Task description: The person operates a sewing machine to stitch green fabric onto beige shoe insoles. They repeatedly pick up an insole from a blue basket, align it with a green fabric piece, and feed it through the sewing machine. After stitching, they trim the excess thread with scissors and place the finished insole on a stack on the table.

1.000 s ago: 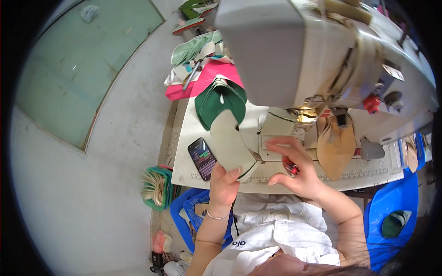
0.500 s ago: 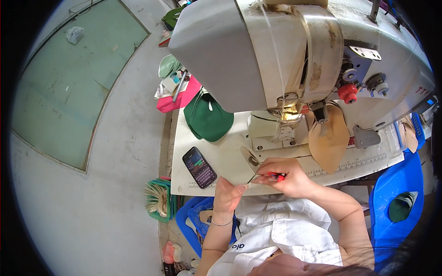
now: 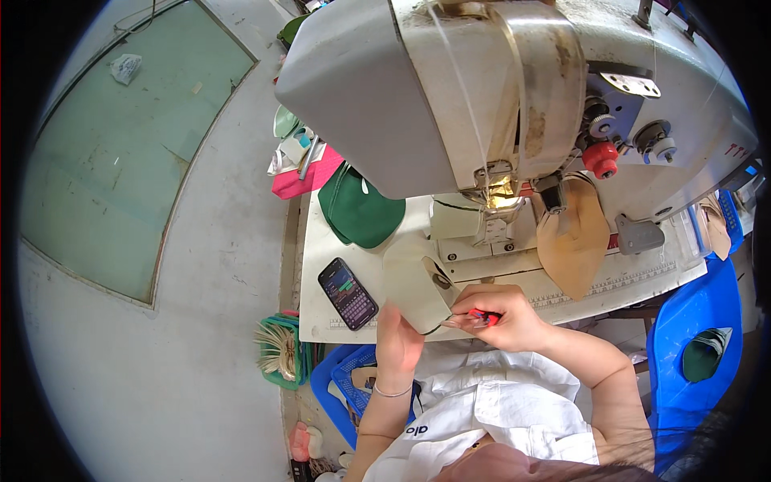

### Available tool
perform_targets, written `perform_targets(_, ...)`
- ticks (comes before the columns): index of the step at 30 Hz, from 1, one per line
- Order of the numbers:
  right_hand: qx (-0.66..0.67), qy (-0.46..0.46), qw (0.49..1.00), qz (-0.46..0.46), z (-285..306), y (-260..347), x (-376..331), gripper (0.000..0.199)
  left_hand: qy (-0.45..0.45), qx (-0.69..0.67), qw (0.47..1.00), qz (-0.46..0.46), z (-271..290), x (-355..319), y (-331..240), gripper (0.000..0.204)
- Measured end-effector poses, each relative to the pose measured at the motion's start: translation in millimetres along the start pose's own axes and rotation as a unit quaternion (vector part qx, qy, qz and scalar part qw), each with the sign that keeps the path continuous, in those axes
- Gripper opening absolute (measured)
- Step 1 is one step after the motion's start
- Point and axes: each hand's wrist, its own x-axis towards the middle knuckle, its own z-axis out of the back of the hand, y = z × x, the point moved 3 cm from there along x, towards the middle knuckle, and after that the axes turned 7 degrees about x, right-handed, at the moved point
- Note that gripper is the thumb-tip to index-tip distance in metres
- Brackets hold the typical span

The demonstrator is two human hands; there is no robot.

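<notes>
A cream, flat fabric piece (image 3: 409, 277) with a dark lower edge is held just above the front of the sewing table. My left hand (image 3: 398, 339) has its lower left corner, fingers partly hidden by the piece. On the opposite side, my right hand (image 3: 506, 315) is closed round a small red-and-black tool (image 3: 484, 317), its fingertips at the piece's right edge; the tool's working end is hidden. Beyond both hands stands the sewing machine (image 3: 369, 88), its needle area lit. A pale piece with a dark line (image 3: 455, 218) lies beside the needle area.
A phone (image 3: 348, 294) lies left of my hands. Dark green pieces (image 3: 361, 213) are behind it, and a tan piece (image 3: 572, 249) is at the right. Blue bins (image 3: 695, 313) flank the table (image 3: 321, 241), with a green basket of strips (image 3: 277, 349) at lower left.
The cream piece has turned to show its broad face, where before it was nearly edge-on. My left hand has shifted slightly down and left; both hands stay near the table's front edge.
</notes>
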Motion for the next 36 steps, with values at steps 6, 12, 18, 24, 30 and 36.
perform_targets(6, 0.015, -0.042, 0.999, -0.011, 3.7, -6.9, -14.5, 0.017, -0.058, 0.159, 0.984, -0.056, -19.7, 7.2, -8.1, 0.029)
perform_targets(12, 0.017, -0.104, 0.994, -0.035, 16.7, -6.5, -21.2, 0.011, -0.074, 0.156, 0.980, -0.095, -35.1, 14.1, 9.1, 0.029)
perform_targets(18, -0.018, -0.146, 0.984, -0.098, 40.3, -6.7, -30.8, 0.011, -0.036, 0.198, 0.976, -0.088, -40.5, 32.6, 28.0, 0.029)
perform_targets(24, -0.033, -0.173, 0.976, -0.131, 58.3, -8.3, -29.0, 0.015, -0.035, 0.289, 0.948, -0.125, -60.9, 51.1, 34.8, 0.026)
perform_targets(30, 0.014, -0.231, 0.962, -0.145, 71.0, -17.0, -16.3, 0.020, -0.035, 0.304, 0.940, -0.148, -77.7, 82.4, 37.8, 0.024)
perform_targets(36, -0.025, -0.247, 0.965, -0.089, 72.9, -27.3, 1.0, 0.023, -0.016, 0.241, 0.966, -0.092, -79.1, 113.8, 22.3, 0.014)
